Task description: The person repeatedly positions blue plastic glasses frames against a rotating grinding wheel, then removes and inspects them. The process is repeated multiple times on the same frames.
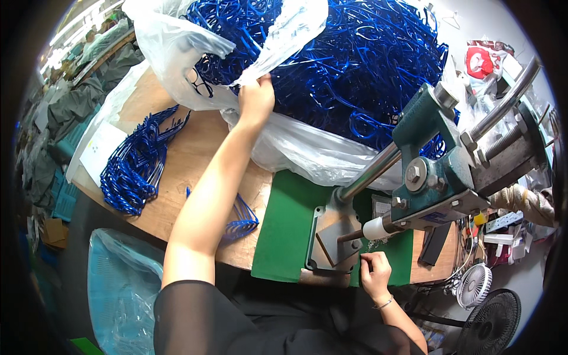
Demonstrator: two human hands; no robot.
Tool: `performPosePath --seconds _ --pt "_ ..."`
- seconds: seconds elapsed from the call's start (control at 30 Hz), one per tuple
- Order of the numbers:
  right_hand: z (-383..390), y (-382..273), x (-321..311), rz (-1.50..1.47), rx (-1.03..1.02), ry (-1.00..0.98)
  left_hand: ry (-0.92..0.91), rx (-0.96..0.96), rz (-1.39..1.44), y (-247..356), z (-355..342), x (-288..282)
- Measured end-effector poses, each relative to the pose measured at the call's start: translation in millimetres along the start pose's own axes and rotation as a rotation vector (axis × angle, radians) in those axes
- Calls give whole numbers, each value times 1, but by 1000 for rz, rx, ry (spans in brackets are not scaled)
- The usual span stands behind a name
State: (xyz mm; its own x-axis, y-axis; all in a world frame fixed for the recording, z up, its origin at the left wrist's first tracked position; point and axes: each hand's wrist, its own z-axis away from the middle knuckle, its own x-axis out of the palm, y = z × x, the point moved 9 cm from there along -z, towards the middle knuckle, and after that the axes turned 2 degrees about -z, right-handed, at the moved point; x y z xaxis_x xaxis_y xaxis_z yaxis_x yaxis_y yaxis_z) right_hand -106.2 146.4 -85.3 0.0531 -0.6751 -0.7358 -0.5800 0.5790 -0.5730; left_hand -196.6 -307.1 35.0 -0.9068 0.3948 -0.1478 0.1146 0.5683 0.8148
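My left hand (257, 102) reaches far forward, its fingers closed on the edge of a clear plastic bag (171, 50). Inside the bag, a large tangled heap of thin, glossy blue plastic pieces (349, 71) fills the far side of the table. My right hand (376, 274) is low beside the base plate (334, 239) of a green hand press (426, 160). Its fingers are curled, thumb against forefinger; whatever may be between them is too small to make out. The press's white-collared tip (373, 228) is just above that hand.
A stack of blue pieces (139, 163) lies at left on the wooden tabletop (195, 160), a smaller bunch (242, 219) by my left forearm. A green mat (281, 231) lies under the press. A blue basket (109, 284) stands lower left, fans (473, 285) lower right.
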Motion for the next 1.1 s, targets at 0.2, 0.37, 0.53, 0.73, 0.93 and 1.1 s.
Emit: performPosePath --seconds 0.2,0.37,0.53,0.73,0.93,1.1 --pt "0 -6 1 12 7 -3 -426 -271 89 27 32 -11" --pt "0 -9 2 12 -17 19 -301 -19 -6 22 -15 -62" --pt "-3 -10 0 42 -26 23 -54 386 -133 103 -101 -92" --pt "-2 -8 -3 53 -26 44 -98 68 -683 72 -194 -65" --pt "-2 -11 2 50 -11 35 -37 -259 34 36 -223 -88" --pt "-1 -12 -3 48 -11 52 -292 -314 202 74 -209 -112"
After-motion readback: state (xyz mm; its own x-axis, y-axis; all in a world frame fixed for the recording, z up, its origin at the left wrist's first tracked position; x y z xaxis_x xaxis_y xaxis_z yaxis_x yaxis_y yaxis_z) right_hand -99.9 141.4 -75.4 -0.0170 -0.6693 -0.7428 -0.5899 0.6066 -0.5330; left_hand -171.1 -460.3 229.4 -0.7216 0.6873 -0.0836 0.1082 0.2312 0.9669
